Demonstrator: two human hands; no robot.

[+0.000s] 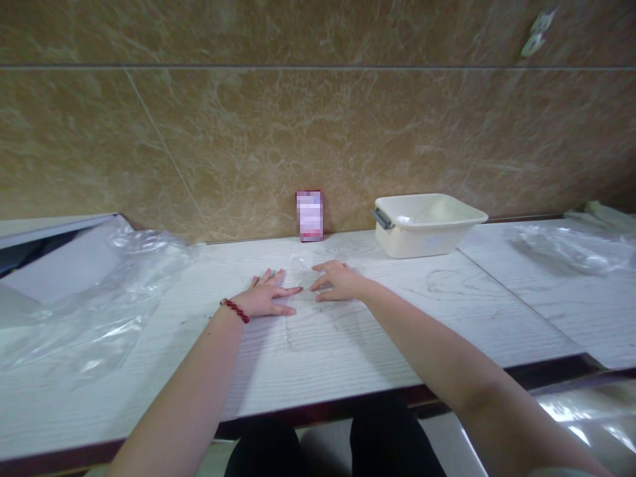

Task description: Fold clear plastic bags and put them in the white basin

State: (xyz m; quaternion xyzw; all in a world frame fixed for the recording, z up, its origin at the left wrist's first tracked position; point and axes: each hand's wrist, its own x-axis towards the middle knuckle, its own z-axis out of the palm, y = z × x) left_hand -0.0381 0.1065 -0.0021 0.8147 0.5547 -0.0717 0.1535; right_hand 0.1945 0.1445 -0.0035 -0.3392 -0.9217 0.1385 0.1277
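Resting the left hand and right hand at some thin clear plastic on the white tabletop.
Fingers are spread on both (red bead bracelet on the left wrist, btw). Plastic's between them, edges hard to make out; cream bin sits farther back, off to the right.

Stretching the left forearm and right forearm forward, slanted inward. Holding the left hand palm down with fingers spread; holding the right hand with fingers loosely bent, near the left but apart.
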